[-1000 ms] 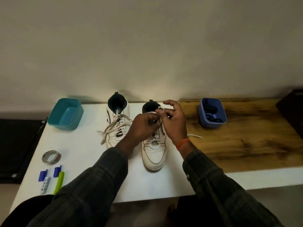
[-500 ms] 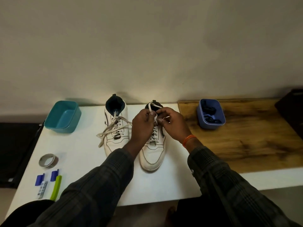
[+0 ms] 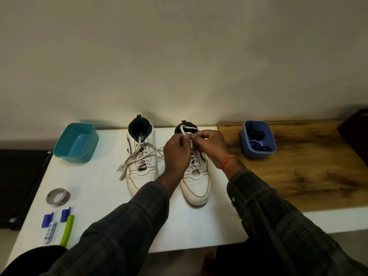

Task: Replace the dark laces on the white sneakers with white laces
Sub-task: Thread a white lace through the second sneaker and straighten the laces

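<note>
A white table (image 3: 99,196) runs along the wall, with a wooden board (image 3: 298,176) lying over its right part; two white sneakers stand side by side at the far middle, toes toward the person; the left sneaker (image 3: 141,160) is laced in white, its loose ends trailing off to the left; the right sneaker (image 3: 196,182) carries a white lace (image 3: 186,130) too, looped up over its dark collar; the left hand (image 3: 176,151) and right hand (image 3: 211,146) meet close together over that shoe's upper eyelets, each pinching the lace; a teal tub (image 3: 76,143) sits far left; a blue tub (image 3: 257,139) on the board holds the dark laces (image 3: 256,134); near left lie a tape roll (image 3: 58,196), a green marker (image 3: 67,230) and small blue caps (image 3: 47,219).
</note>
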